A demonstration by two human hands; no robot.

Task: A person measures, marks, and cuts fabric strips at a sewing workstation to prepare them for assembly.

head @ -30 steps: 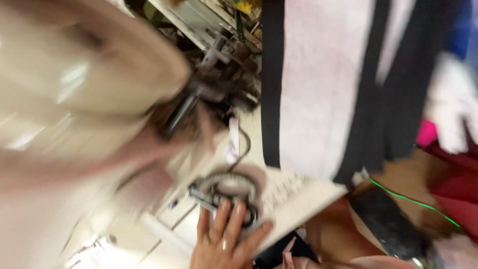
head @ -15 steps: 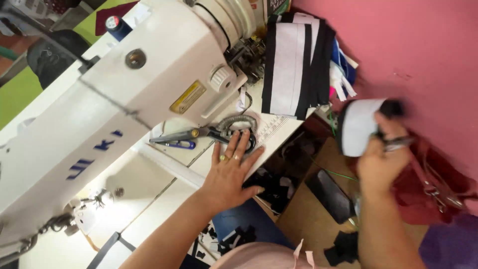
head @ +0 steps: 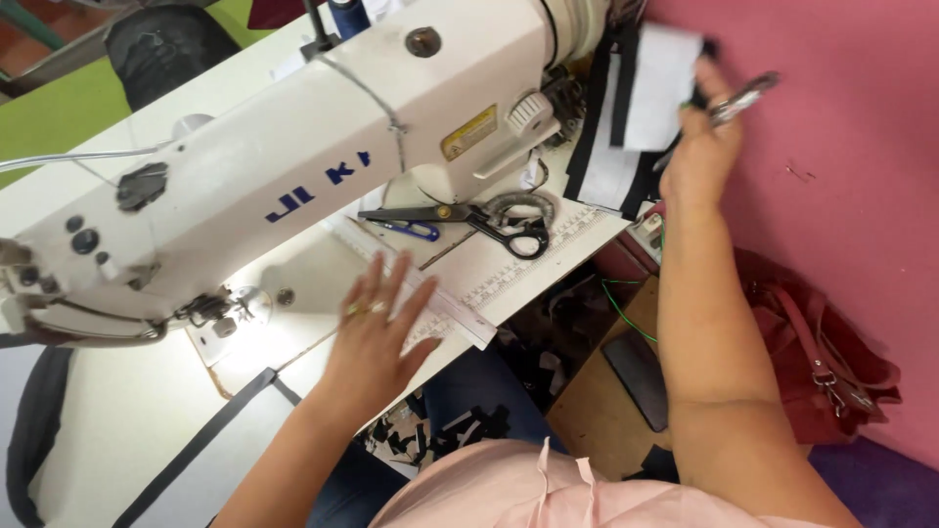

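Observation:
My left hand (head: 377, 337) lies flat on the white sewing table (head: 127, 430), fingers spread, fingertips on a clear ruler (head: 445, 308). My right hand (head: 699, 147) is raised at the table's right end. It grips a white fabric piece with black edges (head: 660, 83) and small metal snips (head: 745, 96). The piece sits against a stack of similar black-and-white pieces (head: 602, 161) hanging by the machine. A white industrial sewing machine (head: 293, 147) stretches across the table, its needle end (head: 210, 313) left of my left hand.
Large black-handled scissors (head: 499, 220) lie on the table under the machine arm. A black strap (head: 196, 440) runs across the table's near edge. A pink wall (head: 851, 147) and a red bag (head: 822, 352) are at the right. Black scraps litter the floor (head: 548, 342).
My left hand slid left from the scissors to the ruler. My right hand rose with the white piece up to the hanging stack. The view shifted left along the machine.

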